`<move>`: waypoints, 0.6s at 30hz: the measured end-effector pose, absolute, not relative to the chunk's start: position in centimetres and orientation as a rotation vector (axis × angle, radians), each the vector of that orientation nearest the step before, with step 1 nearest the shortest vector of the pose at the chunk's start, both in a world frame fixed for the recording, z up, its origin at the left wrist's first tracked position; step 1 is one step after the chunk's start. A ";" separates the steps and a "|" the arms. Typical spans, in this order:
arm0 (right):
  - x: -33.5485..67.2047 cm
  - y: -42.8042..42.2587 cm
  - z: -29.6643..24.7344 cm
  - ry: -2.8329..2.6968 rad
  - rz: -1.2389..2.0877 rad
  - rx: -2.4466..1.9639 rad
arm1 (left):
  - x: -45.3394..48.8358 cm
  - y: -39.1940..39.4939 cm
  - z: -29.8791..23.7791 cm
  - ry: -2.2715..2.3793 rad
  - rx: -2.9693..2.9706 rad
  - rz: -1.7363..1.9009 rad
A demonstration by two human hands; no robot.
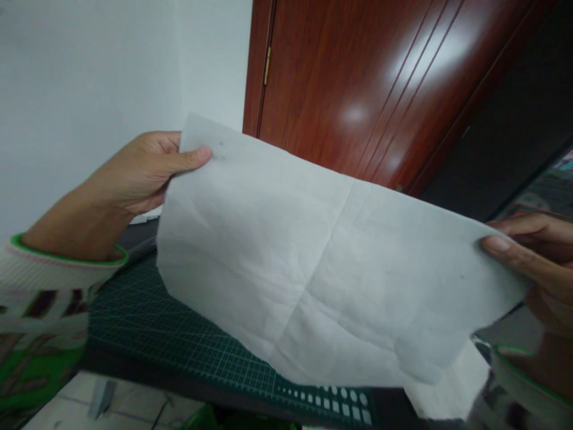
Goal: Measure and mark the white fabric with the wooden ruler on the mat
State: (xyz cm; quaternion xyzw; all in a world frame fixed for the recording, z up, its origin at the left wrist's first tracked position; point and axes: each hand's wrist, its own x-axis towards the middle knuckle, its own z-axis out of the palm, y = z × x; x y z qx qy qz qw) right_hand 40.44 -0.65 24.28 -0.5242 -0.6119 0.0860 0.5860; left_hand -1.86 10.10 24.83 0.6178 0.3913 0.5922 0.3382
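Note:
A white, creased sheet (pixel 277 239), which looks like thin paper or cloth, is stretched between my two hands. My left hand (pixel 147 167) pinches its upper left corner, thumb on the near face. At the right end, my right hand (pixel 532 251) grips the edge with its thumb in front and fingers behind. A fold line runs down the middle of the sheet, and its lower edge is uneven. Beneath it lies a green cutting mat (pixel 179 334) with a fine grid, partly hidden by the sheet.
A white piece (pixel 452 388) lies under the sheet's lower right. Behind stand a reddish-brown wooden door (pixel 340 77) and a pale wall (pixel 111 60). The table's front edge (pixel 134 364) crosses below, with floor tiles (pixel 138 400) beyond it.

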 end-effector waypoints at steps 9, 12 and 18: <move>41.6 5.7 23.7 -1.451 0.293 -1.048 | -0.4 14.5 21.4 0.876 1.646 1.295; 41.5 3.3 22.5 -1.524 0.228 -1.081 | -1.7 13.4 20.9 0.916 1.684 1.280; 40.3 -1.7 13.1 -2.119 0.576 -1.290 | -6.3 8.3 12.7 1.329 2.047 0.828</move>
